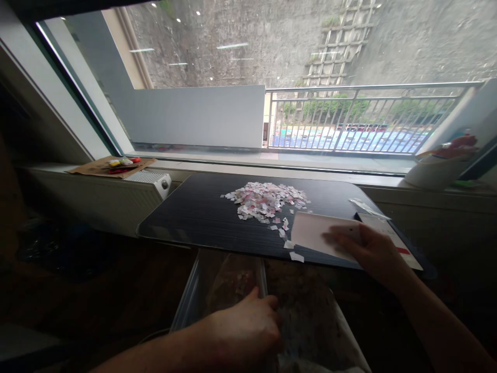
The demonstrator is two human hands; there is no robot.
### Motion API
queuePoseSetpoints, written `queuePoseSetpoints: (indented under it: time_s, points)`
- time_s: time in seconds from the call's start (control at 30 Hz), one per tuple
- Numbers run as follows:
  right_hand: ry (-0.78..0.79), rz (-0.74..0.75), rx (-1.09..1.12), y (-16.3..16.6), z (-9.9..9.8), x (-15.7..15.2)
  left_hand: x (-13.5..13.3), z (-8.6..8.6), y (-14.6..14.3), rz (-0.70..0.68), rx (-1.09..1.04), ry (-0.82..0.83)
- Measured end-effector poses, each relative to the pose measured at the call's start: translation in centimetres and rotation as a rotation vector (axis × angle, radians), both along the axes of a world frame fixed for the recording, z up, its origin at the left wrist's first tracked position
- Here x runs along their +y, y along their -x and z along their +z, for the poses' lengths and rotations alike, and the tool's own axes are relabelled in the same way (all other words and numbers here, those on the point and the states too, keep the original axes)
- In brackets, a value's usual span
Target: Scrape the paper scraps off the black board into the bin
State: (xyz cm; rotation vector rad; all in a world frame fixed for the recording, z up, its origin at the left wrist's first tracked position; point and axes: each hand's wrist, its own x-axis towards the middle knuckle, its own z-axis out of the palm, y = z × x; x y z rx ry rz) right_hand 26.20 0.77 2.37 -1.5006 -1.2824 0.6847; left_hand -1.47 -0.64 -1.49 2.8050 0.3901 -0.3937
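Observation:
A heap of small white and pink paper scraps (267, 199) lies on a dark tabletop (198, 215) by a window. My right hand (370, 251) rests on a pale pink card (316, 233) at the table's near right edge, with its fingers lying flat on it. A few stray scraps (295, 256) sit beside the card. My left hand (248, 324) is below the table edge, fingers curled down into a clear plastic bin (194, 295) lined with a bag that holds scraps. What the left fingers grip is hidden.
A white slip with a red mark (390, 235) lies under my right wrist. On the windowsill stand a cardboard piece with small coloured items (116, 165), a white radiator (153, 178) and a white pot (433, 171). Outside is a metal railing (365, 119).

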Motion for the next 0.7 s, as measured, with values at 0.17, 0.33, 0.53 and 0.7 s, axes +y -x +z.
queuePoseSetpoints:
  time_s: [0.17, 0.33, 0.53, 0.7]
  points:
    - [0.044, 0.029, 0.005, 0.0, 0.3, -0.4, 0.0, 0.0, 0.0, -0.002, -0.007, 0.009]
    - [0.054, 0.012, 0.013, -0.4, 0.4, -0.5, 0.1, -0.1, 0.1, 0.001, -0.039, 0.009]
    - [0.098, 0.002, 0.018, -0.7, 0.3, -0.8, 0.0, 0.2, 0.1, 0.009, -0.005, 0.008]
    - [0.080, -0.061, 0.048, -1.1, 0.1, -0.8, 0.1, 0.2, 0.1, 0.009, -0.016, 0.029]
